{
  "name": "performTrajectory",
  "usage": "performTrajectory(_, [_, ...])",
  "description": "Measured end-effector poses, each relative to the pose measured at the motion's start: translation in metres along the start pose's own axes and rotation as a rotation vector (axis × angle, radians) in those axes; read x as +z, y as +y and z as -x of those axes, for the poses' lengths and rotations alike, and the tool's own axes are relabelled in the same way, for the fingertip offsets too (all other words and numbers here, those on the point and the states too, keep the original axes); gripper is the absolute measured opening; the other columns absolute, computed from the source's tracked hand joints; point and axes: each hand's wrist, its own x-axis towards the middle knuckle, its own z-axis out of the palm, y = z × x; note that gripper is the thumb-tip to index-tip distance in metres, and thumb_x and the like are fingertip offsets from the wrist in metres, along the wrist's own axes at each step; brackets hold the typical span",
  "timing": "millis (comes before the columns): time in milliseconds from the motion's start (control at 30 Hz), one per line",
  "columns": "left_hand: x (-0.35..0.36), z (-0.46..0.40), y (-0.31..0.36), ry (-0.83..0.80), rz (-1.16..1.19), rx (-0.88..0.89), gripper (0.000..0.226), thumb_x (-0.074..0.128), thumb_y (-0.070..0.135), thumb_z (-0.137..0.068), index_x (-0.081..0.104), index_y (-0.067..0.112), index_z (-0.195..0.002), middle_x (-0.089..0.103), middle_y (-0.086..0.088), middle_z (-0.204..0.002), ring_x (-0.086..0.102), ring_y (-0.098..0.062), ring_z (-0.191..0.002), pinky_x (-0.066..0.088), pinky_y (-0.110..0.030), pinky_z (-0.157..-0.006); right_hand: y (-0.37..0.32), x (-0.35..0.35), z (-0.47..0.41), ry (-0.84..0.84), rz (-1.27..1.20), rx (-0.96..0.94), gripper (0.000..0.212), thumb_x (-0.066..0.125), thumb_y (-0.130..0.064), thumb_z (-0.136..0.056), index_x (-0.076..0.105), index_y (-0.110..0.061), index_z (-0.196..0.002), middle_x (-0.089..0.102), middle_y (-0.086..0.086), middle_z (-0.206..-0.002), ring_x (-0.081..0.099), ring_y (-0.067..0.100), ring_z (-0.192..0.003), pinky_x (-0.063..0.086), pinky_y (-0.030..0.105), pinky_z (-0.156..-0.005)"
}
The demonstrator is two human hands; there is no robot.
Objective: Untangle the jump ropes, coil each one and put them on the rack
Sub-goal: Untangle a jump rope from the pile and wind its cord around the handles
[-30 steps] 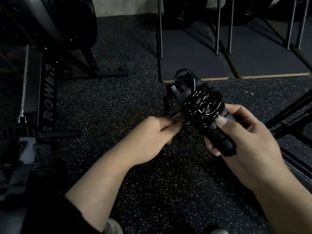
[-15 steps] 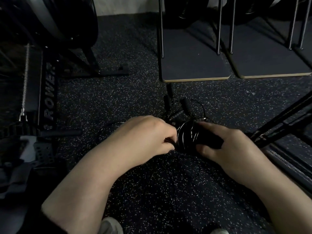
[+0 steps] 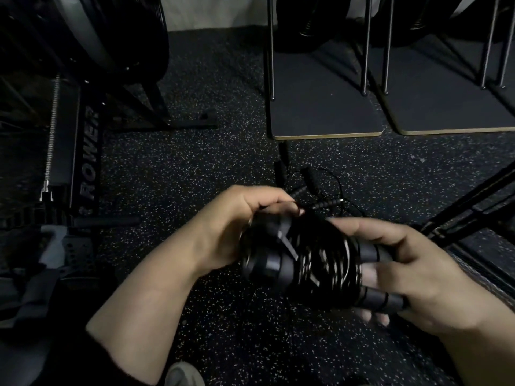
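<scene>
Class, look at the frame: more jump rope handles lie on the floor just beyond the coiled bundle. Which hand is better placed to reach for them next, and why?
Probably the left hand. It lies nearest the loose handles on the floor, while the right hand wraps the coiled rope and carries most of it.

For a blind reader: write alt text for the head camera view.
Both hands hold a coiled black jump rope above speckled gym flooring: the left hand grips its handle end, the right hand the other. More tangled ropes lie on the floor beyond.
</scene>
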Motion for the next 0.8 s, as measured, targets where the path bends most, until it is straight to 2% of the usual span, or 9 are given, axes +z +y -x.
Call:
performTrajectory(33, [0.003, 0.000, -0.002, 0.030, 0.033, -0.003, 0.011, 0.077, 0.017, -0.075, 0.082, 0.027, -0.075, 0.070, 0.012, -0.068, 0.065, -0.002, -0.065, 0.053, -0.019, -0.063, 0.002, 0.001, -0.003, 0.054, -0.039, -0.044, 0.064, 0.098, -0.038, -0.060, 0.076, -0.025, -0.119, 0.073, 0.008, -0.077, 0.064, 0.021, -0.047, 0.048, 0.021, -0.040])
performTrajectory(100, [0.012, -0.002, -0.009, 0.092, 0.018, -0.052, 0.035, 0.067, 0.011, -0.090, 0.079, 0.039, -0.074, 0.067, 0.010, -0.063, 0.058, -0.011, -0.057, 0.051, -0.027, -0.053, 0.004, 0.002, -0.007, 0.151, -0.081, -0.111, 0.067, 0.100, -0.039, -0.055, 0.077, -0.023, -0.116, 0.070, 0.011, -0.074, 0.061, 0.023, -0.045, 0.046, 0.021, -0.039])
performTrajectory(200, [0.024, -0.005, -0.015, 0.169, 0.155, -0.158, 0.033, 0.052, 0.016, -0.106, 0.072, 0.025, -0.081, 0.060, -0.008, -0.070, 0.048, -0.020, -0.055, 0.044, -0.030, -0.047, 0.009, 0.003, -0.015, 0.249, -0.111, -0.163, 0.070, 0.098, -0.039, -0.057, 0.075, -0.020, -0.120, 0.067, 0.012, -0.075, 0.059, 0.024, -0.050, 0.044, 0.025, -0.040])
performTrajectory(300, [0.034, -0.008, -0.013, 0.253, 0.334, -0.242, 0.031, 0.044, 0.016, -0.109, 0.066, 0.015, -0.087, 0.054, -0.008, -0.067, 0.049, -0.019, -0.057, 0.042, -0.030, -0.048, 0.012, 0.005, -0.021, 0.351, -0.173, -0.206, 0.068, 0.098, -0.035, -0.056, 0.075, -0.016, -0.117, 0.067, 0.011, -0.081, 0.056, 0.023, -0.052, 0.042, 0.025, -0.041])
performTrajectory(433, [0.041, -0.007, -0.008, 0.325, 0.394, -0.184, 0.037, 0.042, 0.009, -0.106, 0.070, 0.015, -0.083, 0.058, -0.009, -0.069, 0.053, -0.020, -0.061, 0.048, -0.034, -0.054, 0.016, 0.002, -0.022, 0.439, -0.166, -0.205, 0.050, 0.078, -0.024, -0.062, 0.078, -0.030, -0.112, 0.074, 0.005, -0.091, 0.060, 0.023, -0.056, 0.045, 0.025, -0.043])
performTrajectory(533, [0.042, -0.008, -0.008, 0.366, 0.193, -0.146, 0.044, 0.039, 0.007, -0.103, 0.069, 0.022, -0.073, 0.060, -0.010, -0.068, 0.054, -0.025, -0.063, 0.048, -0.042, -0.064, 0.012, 0.007, -0.018, 0.445, -0.083, -0.197, 0.058, 0.072, -0.026, -0.068, 0.072, -0.040, -0.124, 0.078, -0.001, -0.109, 0.072, 0.017, -0.077, 0.056, 0.029, -0.055])
performTrajectory(633, [0.041, -0.010, -0.009, 0.409, 0.121, -0.167, 0.044, 0.039, 0.012, -0.100, 0.068, 0.026, -0.070, 0.058, -0.009, -0.068, 0.052, -0.024, -0.062, 0.046, -0.044, -0.065, 0.013, 0.007, -0.014, 0.403, 0.180, -0.179, 0.058, 0.066, -0.024, -0.078, 0.063, -0.048, -0.131, 0.075, -0.019, -0.115, 0.070, -0.003, -0.099, 0.055, 0.013, -0.075])
performTrajectory(700, [0.040, -0.010, -0.011, 0.437, 0.063, -0.189, 0.034, 0.038, 0.015, -0.098, 0.064, 0.016, -0.076, 0.056, -0.009, -0.070, 0.050, -0.023, -0.059, 0.044, -0.043, -0.062, 0.004, 0.012, -0.012, 0.282, 0.147, -0.060, 0.062, 0.072, -0.021, -0.087, 0.054, -0.044, -0.141, 0.070, -0.031, -0.119, 0.063, -0.013, -0.110, 0.050, 0.008, -0.089])
performTrajectory(800, [0.039, -0.011, -0.010, 0.460, -0.008, -0.231, 0.027, 0.038, 0.016, -0.099, 0.053, -0.003, -0.087, 0.056, -0.010, -0.071, 0.049, -0.020, -0.056, 0.042, -0.040, -0.057, 0.014, 0.002, -0.004, 0.250, 0.271, -0.027, 0.110, 0.086, -0.074, -0.058, 0.043, -0.036, -0.153, 0.075, -0.022, -0.111, 0.071, 0.001, -0.103, 0.052, 0.032, -0.095])
